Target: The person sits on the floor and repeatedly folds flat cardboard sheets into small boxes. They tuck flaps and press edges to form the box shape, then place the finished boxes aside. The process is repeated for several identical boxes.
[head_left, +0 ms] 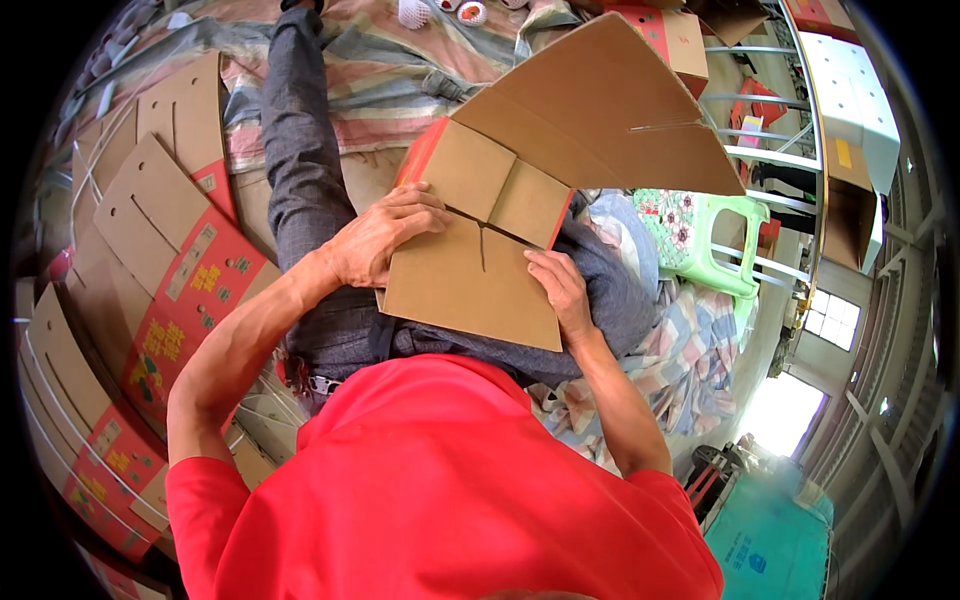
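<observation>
The cardboard box [510, 200] lies between left fingers [412, 206] and right fingers [555, 272], both half-bent and touching its near flap [470, 295]; whether they grip, I cannot tell.

Beneath the grip, folded flaps [455, 285] hide the inside of the cardboard carton [460, 170]; leftward, the view's edge crops strapped flattened cartons [110, 455].

I look down through one head-worn fisheye. The box [455, 275] sits close below me, near mid-view.
</observation>
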A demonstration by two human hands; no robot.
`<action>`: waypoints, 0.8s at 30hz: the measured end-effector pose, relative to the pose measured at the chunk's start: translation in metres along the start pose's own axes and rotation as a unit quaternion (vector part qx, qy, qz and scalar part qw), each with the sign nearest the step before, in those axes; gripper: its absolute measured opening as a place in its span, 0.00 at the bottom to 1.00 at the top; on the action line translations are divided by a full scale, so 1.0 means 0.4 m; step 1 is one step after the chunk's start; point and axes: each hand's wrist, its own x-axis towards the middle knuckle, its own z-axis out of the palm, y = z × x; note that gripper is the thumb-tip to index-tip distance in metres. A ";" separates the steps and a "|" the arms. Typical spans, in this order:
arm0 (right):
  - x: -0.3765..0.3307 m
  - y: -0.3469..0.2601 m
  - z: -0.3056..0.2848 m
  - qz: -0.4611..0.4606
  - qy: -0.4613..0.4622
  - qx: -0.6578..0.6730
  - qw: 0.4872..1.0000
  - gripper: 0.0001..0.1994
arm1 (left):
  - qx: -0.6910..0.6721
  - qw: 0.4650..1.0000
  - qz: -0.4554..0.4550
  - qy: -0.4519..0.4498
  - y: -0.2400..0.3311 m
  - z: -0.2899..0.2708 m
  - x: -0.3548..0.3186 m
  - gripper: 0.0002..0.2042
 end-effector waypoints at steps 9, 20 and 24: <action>0.000 0.020 0.007 0.070 -0.011 0.079 0.994 0.13 | 0.048 0.998 -0.038 0.005 -0.022 0.004 0.059 0.25; 0.004 0.074 0.034 0.059 -0.018 0.074 0.995 0.14 | 0.060 0.997 -0.020 -0.046 -0.085 -0.011 0.105 0.20; 0.034 0.080 0.033 0.051 -0.039 0.032 0.997 0.14 | 0.161 0.979 -0.096 -0.076 -0.076 -0.027 0.113 0.19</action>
